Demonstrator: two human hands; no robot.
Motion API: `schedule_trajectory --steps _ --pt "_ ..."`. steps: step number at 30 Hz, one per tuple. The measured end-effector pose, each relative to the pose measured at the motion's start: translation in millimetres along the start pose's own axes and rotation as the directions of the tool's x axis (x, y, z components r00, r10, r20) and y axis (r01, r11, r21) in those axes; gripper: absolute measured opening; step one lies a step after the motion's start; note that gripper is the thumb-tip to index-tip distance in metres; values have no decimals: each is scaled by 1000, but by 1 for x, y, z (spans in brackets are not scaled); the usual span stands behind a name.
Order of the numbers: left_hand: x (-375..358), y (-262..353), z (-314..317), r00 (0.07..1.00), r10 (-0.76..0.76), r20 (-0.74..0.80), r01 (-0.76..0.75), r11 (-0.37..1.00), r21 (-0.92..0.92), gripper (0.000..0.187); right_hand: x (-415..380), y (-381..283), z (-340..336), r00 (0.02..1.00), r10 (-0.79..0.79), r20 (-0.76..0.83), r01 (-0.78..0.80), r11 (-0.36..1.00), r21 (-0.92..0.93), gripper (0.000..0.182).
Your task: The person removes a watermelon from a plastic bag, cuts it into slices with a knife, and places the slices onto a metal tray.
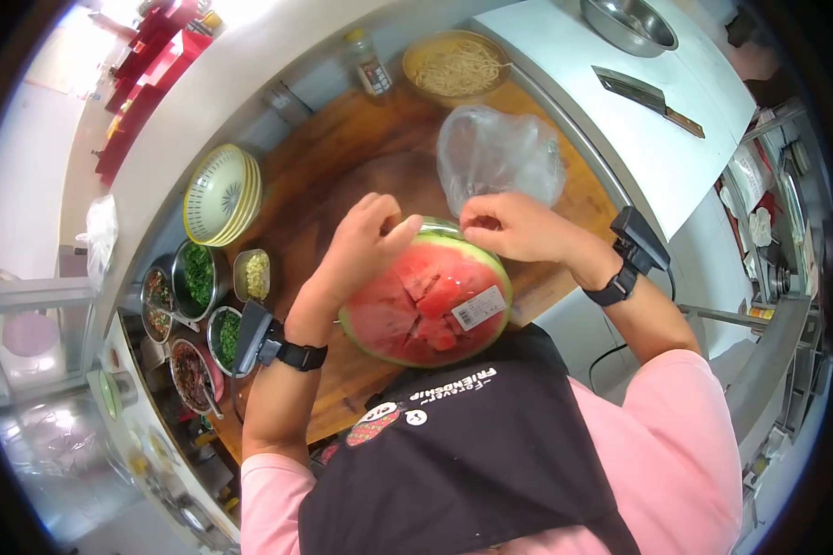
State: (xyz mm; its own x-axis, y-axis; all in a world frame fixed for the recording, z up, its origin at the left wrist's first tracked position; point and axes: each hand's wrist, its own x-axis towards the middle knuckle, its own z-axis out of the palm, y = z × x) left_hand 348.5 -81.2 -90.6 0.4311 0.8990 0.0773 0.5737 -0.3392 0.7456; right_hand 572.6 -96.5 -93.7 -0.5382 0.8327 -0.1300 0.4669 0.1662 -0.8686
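Note:
A halved watermelon (398,314), red flesh up and wrapped in clear film with a white label (479,308), lies on the wooden board close to my apron. My left hand (368,242) is at its upper left edge, fingers curled in a pinch. At the upper right edge, my right hand (509,225) is also closed, thumb and fingers together. Whether either one grips the thin film between them is too small to make out. Just beyond my right hand sits a crumpled clear plastic bag (500,153).
Stacked bowls (220,196) and several containers of chopped greens (196,277) and sauces line the board's left. A noodle basket (455,67) and a jar (370,69) stand at the back. A cleaver (634,91) and a metal bowl (629,26) rest on the white counter at right.

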Motion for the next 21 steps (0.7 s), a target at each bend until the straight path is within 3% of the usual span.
schedule_trajectory --steps 4,7,10,14,17,19,20,21 --pt "-6 -10 -1 997 -38 -72 37 999 -7 31 -11 1 9 997 -11 -77 14 999 46 15" --pt "-11 -8 -3 993 -5 -114 5 1000 -4 35 -9 -3 12 998 66 -13 -63 986 156 15" --pt "-15 -4 -5 987 -82 -140 65 990 -123 37 -18 -12 14 1000 24 13 -26 987 157 21" --pt "-19 5 -11 989 -57 -138 34 985 -167 38 -38 -31 22 999 -50 -8 51 992 116 16" --pt "-35 18 -18 982 14 -189 -20 999 -30 35 -52 -46 24 995 -102 -22 104 985 135 14" --pt "-51 23 -23 946 261 -193 -254 965 64 32 -60 -48 29 989 -148 25 144 982 121 13" --pt "-58 26 -23 947 256 -196 -249 967 61 32 -64 -48 31 978 -194 74 186 977 108 13" --pt "-65 30 -23 966 201 -165 -201 979 18 30 -62 -41 35 980 -198 -9 196 967 161 11"
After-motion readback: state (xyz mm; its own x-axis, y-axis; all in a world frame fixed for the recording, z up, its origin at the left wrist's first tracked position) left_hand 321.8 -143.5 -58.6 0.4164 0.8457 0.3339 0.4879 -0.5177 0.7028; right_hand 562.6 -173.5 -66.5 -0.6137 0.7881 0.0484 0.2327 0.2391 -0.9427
